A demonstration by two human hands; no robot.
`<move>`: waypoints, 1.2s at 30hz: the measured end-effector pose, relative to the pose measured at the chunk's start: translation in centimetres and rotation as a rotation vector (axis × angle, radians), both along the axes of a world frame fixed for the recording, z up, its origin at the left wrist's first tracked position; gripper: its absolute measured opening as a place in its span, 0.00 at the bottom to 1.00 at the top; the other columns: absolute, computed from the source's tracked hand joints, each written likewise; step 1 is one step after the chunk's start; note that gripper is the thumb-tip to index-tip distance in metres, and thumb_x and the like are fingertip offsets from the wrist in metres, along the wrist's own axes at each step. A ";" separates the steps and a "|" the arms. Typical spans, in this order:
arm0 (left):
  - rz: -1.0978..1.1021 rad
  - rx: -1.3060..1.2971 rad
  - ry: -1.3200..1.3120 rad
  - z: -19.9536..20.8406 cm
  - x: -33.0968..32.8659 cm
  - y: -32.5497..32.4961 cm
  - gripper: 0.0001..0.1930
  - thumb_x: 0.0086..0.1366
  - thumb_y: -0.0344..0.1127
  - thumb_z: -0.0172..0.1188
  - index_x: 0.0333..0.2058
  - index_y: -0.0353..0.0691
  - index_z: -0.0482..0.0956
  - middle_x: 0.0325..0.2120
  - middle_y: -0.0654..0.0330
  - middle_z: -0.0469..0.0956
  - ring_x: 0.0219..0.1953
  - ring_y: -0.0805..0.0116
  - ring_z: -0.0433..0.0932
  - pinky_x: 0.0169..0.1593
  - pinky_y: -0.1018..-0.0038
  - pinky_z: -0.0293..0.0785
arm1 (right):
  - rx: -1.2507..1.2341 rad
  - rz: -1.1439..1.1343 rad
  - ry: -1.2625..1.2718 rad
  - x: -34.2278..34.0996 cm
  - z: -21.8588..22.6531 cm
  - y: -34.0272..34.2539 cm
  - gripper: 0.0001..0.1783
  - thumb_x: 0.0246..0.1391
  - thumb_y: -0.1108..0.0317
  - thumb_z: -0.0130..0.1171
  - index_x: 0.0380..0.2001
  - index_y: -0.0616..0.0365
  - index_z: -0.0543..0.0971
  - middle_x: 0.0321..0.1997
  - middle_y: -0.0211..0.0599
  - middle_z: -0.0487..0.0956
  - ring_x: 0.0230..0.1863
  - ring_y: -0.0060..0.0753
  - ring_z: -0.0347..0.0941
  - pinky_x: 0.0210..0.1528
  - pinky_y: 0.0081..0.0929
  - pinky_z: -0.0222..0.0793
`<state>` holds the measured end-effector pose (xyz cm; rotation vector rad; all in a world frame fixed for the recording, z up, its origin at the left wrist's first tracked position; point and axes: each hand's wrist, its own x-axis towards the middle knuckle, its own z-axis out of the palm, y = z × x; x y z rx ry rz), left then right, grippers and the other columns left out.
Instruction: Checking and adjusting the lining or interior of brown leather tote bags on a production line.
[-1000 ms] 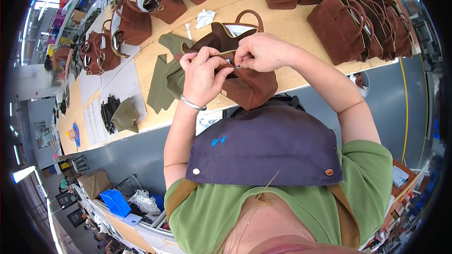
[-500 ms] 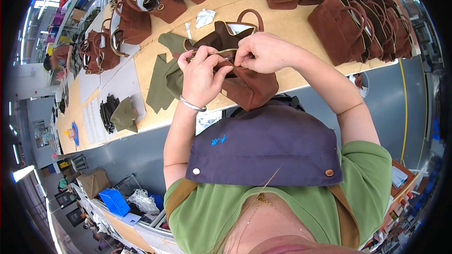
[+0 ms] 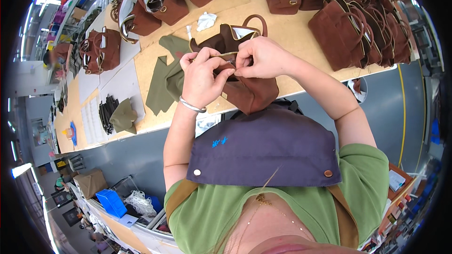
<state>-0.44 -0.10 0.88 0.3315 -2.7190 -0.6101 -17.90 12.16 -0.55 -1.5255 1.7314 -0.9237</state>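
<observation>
Head view caught a brown handbag [image 3: 247, 91] lying on the tan worktable [image 3: 301, 37], just above the picture's middle, its lower end hanging over the near table edge. Its zipper [image 3: 221, 55] ran across the top opening. The left hand [image 3: 203, 76] gripped the bag's brown fabric just below the zipper, thumb pressed against the cloth, a silver bangle [image 3: 192, 107] on the wrist. The right hand [image 3: 263, 57] pinched at the zipper line, fingertips closed on it beside the left hand's fingers; the exact part held was too small to tell.

At nine o'clock from the bag, touching its side, lay olive-green fabric pieces [image 3: 165, 77]. At eleven o'clock sat a crumpled white paper [image 3: 206, 20]. Further out toward eight o'clock, a folded olive pouch [image 3: 124, 115] rested beside a stack of dark strips [image 3: 106, 111]. At two o'clock stood a tight row of finished brown bags [image 3: 358, 33], and more open brown bags [image 3: 162, 0] lined the far side at eleven o'clock. Below the table, at six o'clock, the person's navy apron bib [image 3: 268, 148] covered a green shirt [image 3: 362, 178].
</observation>
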 end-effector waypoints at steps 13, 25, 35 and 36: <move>-0.122 0.068 0.017 -0.3 0.0 -2.2 0.06 0.55 0.34 0.69 0.31 0.43 0.83 0.36 0.64 0.80 0.41 0.64 0.74 0.53 0.67 0.59 | -0.213 -0.131 0.484 -1.6 1.7 0.7 0.18 0.44 0.54 0.65 0.38 0.47 0.81 0.40 0.37 0.80 0.38 0.41 0.76 0.42 0.34 0.72; -0.151 0.059 -0.002 0.1 -0.5 -3.3 0.04 0.58 0.35 0.67 0.32 0.44 0.83 0.37 0.65 0.82 0.41 0.67 0.77 0.57 0.67 0.58 | 0.037 0.121 -0.279 -3.8 -0.5 -1.6 0.10 0.51 0.65 0.65 0.33 0.60 0.83 0.23 0.25 0.77 0.25 0.18 0.68 0.30 0.21 0.66; -0.127 0.052 -0.024 0.4 -1.0 -3.5 0.06 0.61 0.40 0.64 0.30 0.46 0.83 0.31 0.69 0.80 0.38 0.70 0.77 0.59 0.61 0.55 | 0.147 0.046 -0.257 -3.0 0.9 -2.0 0.06 0.54 0.70 0.64 0.32 0.62 0.82 0.27 0.23 0.77 0.30 0.13 0.69 0.33 0.18 0.67; -0.136 0.067 0.000 0.3 -1.0 -3.5 0.06 0.62 0.41 0.63 0.30 0.47 0.83 0.30 0.70 0.80 0.37 0.70 0.77 0.59 0.60 0.54 | 0.124 0.041 -0.262 -3.0 0.7 -2.0 0.06 0.54 0.70 0.64 0.33 0.62 0.82 0.27 0.23 0.78 0.30 0.13 0.69 0.33 0.17 0.67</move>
